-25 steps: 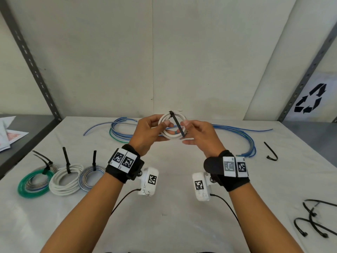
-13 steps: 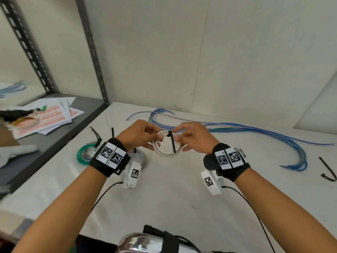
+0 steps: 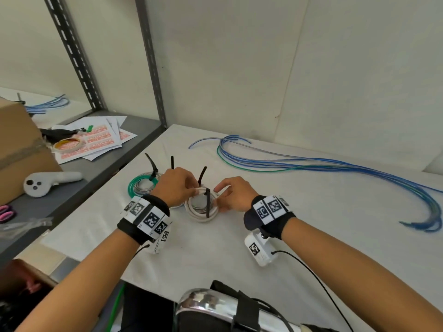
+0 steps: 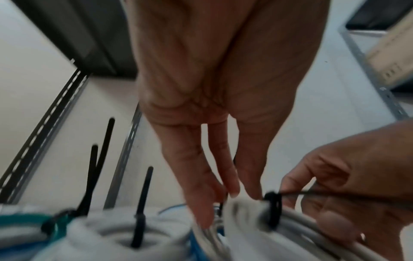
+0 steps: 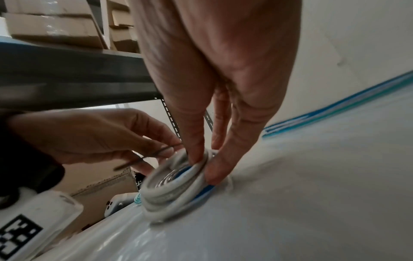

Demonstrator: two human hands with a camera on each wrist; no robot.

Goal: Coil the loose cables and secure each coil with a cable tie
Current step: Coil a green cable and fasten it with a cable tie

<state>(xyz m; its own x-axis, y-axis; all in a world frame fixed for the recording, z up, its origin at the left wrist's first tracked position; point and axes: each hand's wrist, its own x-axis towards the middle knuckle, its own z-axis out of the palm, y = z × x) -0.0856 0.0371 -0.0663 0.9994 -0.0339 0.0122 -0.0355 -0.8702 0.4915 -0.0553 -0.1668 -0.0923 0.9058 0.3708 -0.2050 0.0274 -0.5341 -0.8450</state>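
The white coil [image 3: 202, 209] sat low over the white table [image 3: 311, 236], near its left side, with a black cable tie [image 3: 207, 204] cinched round it and the tie's tail running toward six o'clock across the ring. We held it from both sides. Our left hand [image 3: 176, 186] came in from nine o'clock, its fingertips [image 4: 232, 187] pinching the far rim of the coil just beside the tie's head. Our right hand [image 3: 233, 194] came in from three o'clock; in the right wrist view its thumb and fingers [image 5: 196, 155] were curled round the strands, gripping the near side of the ring. The wrist views were blurred, so we could not tell whether the coil's lower edge was touching the cloth or a neighbouring coil.

Just beyond our left hand, toward ten o'clock, lay a green-and-grey coil [image 3: 140, 186], already tied, its tie tail standing up. Two more black tie tails [image 3: 172, 162] rose behind our knuckles from coils mostly hidden by the hand. From twelve o'clock round to three o'clock the loose blue cables [image 3: 335, 165] swept across the table in a long curve, well apart from our hands.

At nine o'clock, off the table, a grey shelf [image 3: 103, 161] carried printed sheets [image 3: 100, 137], a roll of tape [image 3: 68, 144], a white controller [image 3: 44, 182] and a cardboard box [image 3: 16, 149].
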